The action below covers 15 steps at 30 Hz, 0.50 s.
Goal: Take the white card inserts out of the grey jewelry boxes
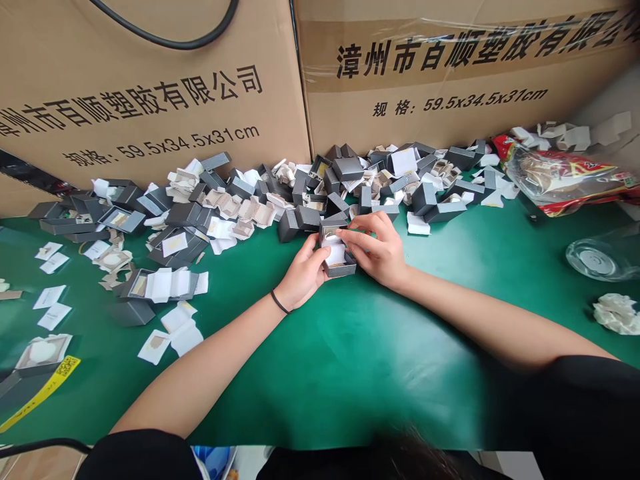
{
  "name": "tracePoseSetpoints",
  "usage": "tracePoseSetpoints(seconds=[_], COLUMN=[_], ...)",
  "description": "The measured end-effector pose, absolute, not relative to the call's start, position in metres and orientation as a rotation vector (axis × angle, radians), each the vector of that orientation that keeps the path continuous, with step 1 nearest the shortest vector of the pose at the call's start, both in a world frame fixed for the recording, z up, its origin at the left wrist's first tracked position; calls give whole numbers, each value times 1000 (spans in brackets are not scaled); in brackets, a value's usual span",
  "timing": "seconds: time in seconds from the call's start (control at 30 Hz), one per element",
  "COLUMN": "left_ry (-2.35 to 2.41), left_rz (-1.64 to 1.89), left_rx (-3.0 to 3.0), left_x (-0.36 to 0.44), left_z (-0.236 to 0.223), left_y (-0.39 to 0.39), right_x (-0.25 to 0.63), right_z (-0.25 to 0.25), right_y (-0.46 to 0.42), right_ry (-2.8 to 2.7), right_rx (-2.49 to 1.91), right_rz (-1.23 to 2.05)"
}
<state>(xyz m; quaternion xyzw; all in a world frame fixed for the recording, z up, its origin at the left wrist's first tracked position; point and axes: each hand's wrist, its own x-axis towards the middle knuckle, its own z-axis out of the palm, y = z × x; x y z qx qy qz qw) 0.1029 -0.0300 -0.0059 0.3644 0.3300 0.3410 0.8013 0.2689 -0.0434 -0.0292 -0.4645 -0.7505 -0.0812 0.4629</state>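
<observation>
A small dark grey box point(341, 270) with a white lining is held above the green table, its upper end tipped away from me. My left hand point(306, 272) is closed round its left side, the thumb lying over the white lining. From the right, my right hand point(379, 248) reaches in with thumb and fingers bent together at the box's upper part. Something small and pale sits by those fingertips, too small to make out. Just beyond my hands lies a heap of similar dark boxes point(347, 169) and crumpled white and beige paper inserts point(257, 210).
Two large cardboard cartons point(150, 80) stand along the back. At the right are a red and clear plastic food bag point(555, 177), a clear plastic container point(595, 260) and crumpled tissue point(617, 313). White slips point(53, 307) and a yellow strip point(43, 393) lie at the left.
</observation>
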Motion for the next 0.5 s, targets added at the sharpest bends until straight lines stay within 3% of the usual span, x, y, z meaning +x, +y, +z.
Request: tracePoseSetpoints(seconds=[0.5], left_ry=[737], left_rz=[716], left_rx=[672], left_x=[99], left_z=[-3], left_y=[-26], right_x=[271], right_z=[-23], right_y=[-43], right_ry=[-2358], right_rx=[-1438], right_rz=[-412])
